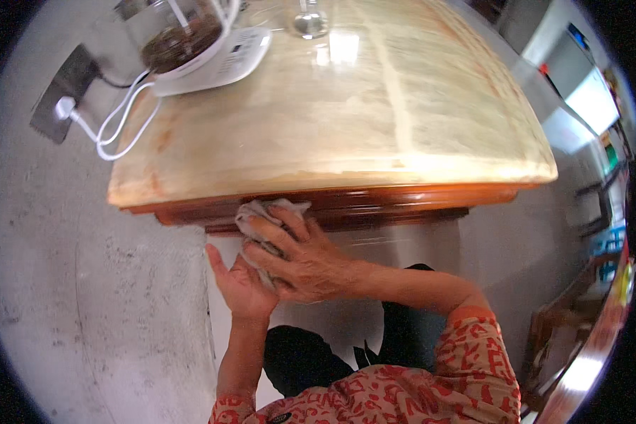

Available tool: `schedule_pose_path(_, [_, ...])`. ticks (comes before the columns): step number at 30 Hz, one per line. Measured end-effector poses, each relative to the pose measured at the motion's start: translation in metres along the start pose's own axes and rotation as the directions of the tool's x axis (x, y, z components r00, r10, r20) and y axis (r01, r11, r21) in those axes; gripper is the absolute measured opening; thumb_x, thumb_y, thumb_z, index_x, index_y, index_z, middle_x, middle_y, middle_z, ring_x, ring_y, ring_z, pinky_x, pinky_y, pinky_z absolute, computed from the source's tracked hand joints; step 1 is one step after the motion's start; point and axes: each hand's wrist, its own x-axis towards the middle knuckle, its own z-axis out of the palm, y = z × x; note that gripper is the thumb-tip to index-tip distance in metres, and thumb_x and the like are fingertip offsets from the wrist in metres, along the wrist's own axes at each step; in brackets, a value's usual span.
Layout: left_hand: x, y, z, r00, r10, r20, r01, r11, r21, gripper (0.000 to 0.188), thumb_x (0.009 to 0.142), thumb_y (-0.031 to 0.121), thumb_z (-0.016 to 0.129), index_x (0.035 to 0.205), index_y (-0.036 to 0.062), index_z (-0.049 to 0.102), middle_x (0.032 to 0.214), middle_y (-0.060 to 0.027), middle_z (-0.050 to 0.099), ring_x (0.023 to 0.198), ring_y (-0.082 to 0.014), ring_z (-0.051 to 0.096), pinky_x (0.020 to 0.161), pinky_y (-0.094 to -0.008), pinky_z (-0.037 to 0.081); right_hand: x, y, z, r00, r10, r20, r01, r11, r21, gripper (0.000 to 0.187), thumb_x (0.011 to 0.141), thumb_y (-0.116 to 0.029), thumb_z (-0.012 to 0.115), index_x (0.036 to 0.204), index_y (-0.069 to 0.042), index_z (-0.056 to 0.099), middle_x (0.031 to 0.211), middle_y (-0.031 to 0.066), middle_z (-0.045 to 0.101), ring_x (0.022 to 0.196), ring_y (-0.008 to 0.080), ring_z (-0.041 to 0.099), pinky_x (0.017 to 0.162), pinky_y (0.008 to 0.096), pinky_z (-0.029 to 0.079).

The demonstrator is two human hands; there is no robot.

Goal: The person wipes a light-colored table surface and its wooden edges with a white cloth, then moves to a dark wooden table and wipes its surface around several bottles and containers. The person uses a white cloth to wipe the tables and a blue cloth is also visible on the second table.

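Desk [346,106] edge — red wood trim | your right hand [300,258] presses the white cloth [265,212] against it, fingers closed over it | left hand [240,283] open beneath — just touching the cloth.

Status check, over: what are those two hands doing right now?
Right hand presses a white cloth against the table's wooden edge. Left hand cupped open underneath. Nothing blocking them.
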Motion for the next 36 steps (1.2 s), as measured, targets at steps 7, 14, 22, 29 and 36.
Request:
schedule_pose_path(7, [0.035,0.013,-0.020,0.992,0.098,-0.085,0.007,0.614,0.789,0.062,0.099,0.054,0.040,0.137,0.0054,0.046,0.131,-0.0083,0.054,0.118,-0.0216,0.053,0.099,-0.0396,0.044,-0.023,0.063,0.050,0.977,-0.205,-0.052,0.178,0.932,-0.315,0.028,0.071,-0.022,0.065,0.095,-0.007,0.067,0.116,0.0080,0.057,0.107,0.0247,0.054,0.076,0.0336,0.049])
schedule_pose_path(14, [0.041,-0.005,-0.040,0.932,0.256,0.255,-0.257,-0.026,0.966,0.022,0.094,0.018,0.059,0.109,0.0015,0.058,0.109,-0.0089,0.057,0.103,-0.0235,0.051,0.092,-0.0387,0.042,-0.044,0.083,0.015,0.981,-0.170,0.093,0.194,0.852,-0.486,0.021,0.072,-0.023,0.064,0.090,-0.014,0.068,0.109,-0.0006,0.059,0.104,0.0160,0.054,0.070,0.0277,0.044])
schedule_pose_path(22, [0.043,-0.029,0.028,0.338,0.211,0.917,-0.575,-0.725,0.379,0.028,0.087,0.008,0.064,0.113,0.0040,0.055,0.121,-0.0155,0.052,0.117,-0.0326,0.047,0.105,-0.0486,0.034,-0.121,0.110,-0.062,1.000,0.007,-0.003,-0.008,0.808,-0.589,0.026,0.076,-0.025,0.063,0.098,-0.011,0.064,0.110,0.0012,0.056,0.107,0.0187,0.054,0.080,0.0340,0.047])
schedule_pose_path(29, [0.078,-0.069,0.083,0.515,0.024,0.857,-0.490,-0.812,0.317,0.077,0.076,0.031,0.075,0.140,0.0054,0.041,0.151,-0.0176,0.031,0.140,-0.0394,0.027,0.113,-0.0566,0.021,-0.169,0.112,-0.112,0.974,0.155,-0.165,-0.225,0.736,-0.638,0.028,0.073,-0.018,0.064,0.098,-0.007,0.063,0.111,0.0051,0.055,0.108,0.0222,0.053,0.095,0.0407,0.047])
schedule_pose_path(36, [0.100,-0.089,0.070,0.464,-0.035,0.885,-0.268,-0.958,0.102,0.094,0.074,0.058,0.072,0.146,0.0111,0.033,0.150,-0.0132,0.031,0.139,-0.0380,0.025,0.105,-0.0680,0.013,-0.211,0.128,-0.136,0.858,0.266,-0.440,-0.513,0.504,-0.695,0.031,0.069,-0.014,0.063,0.099,-0.006,0.058,0.108,0.0106,0.056,0.106,0.0282,0.054,0.095,0.0430,0.046])
